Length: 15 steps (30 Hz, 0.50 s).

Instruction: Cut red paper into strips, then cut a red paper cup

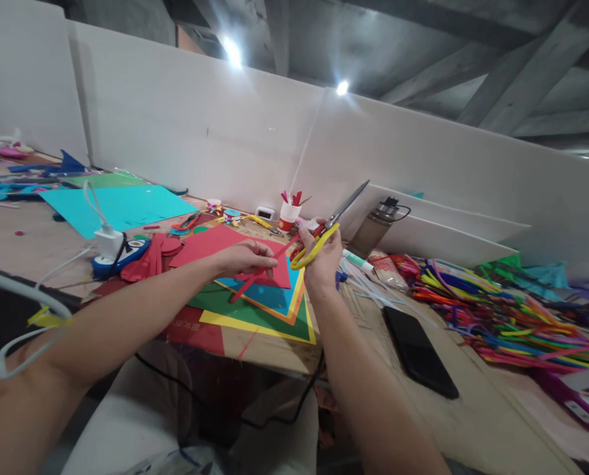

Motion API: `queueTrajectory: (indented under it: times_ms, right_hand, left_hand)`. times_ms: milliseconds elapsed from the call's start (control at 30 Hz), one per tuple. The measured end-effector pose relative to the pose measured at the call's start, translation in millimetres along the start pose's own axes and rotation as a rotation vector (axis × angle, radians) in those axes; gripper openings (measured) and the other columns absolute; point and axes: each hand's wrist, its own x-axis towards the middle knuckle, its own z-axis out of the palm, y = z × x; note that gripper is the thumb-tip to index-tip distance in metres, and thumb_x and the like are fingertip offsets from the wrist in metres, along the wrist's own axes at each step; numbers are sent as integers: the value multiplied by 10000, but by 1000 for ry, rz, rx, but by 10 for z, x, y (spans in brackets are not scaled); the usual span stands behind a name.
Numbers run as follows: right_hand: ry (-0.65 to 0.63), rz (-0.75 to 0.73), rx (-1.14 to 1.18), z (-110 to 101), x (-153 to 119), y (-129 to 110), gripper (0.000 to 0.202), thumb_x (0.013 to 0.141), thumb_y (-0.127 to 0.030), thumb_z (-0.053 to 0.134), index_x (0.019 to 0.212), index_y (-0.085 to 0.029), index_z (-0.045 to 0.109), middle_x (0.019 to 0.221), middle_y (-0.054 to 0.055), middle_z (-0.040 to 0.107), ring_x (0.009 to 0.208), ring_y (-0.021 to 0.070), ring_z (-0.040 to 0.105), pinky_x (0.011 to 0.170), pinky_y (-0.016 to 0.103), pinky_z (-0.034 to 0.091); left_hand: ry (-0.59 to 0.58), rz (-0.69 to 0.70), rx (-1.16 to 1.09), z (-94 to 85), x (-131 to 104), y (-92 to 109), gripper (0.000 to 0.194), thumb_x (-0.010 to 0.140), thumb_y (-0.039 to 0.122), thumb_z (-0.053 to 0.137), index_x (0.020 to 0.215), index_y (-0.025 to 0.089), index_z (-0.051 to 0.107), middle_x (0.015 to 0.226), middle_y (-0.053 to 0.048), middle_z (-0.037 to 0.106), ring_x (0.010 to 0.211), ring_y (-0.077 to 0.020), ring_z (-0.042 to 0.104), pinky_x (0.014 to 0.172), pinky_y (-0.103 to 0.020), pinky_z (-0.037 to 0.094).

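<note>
My left hand [249,257] is closed in a pinch on a narrow red paper strip [243,289], whose lower end hangs past the fingers. The strip's other end slants up towards my right hand [325,258]; whether those fingers also grip it is unclear. My right hand is closed around scissors [348,203] with yellow-rimmed handles, blades pointing up and away to the right. Under both hands lies a stack of coloured sheets: a red sheet [210,245] on top, with blue, orange, green and yellow edges showing below.
Red paper pieces [148,258] and a power strip [121,257] lie left, near a turquoise sheet [121,206]. Behind stand a paper cup [289,216] and a bottle [373,227]. A black phone [419,351] and many pipe cleaners [512,323] lie right.
</note>
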Motion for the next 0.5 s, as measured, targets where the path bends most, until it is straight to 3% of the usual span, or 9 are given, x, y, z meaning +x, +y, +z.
queueTrajectory:
  times_ms: [500]
  right_hand:
    - [76,41,57,-52,106,-19,447,680,-281,730,1010,-255,429,726,-88,532,505,66,549,467,191,466]
  left_hand:
    - [126,5,288,-304,-58,62,308,739,438,684,740,131,710,623,-36,633,483,-66,411,445,-199,277]
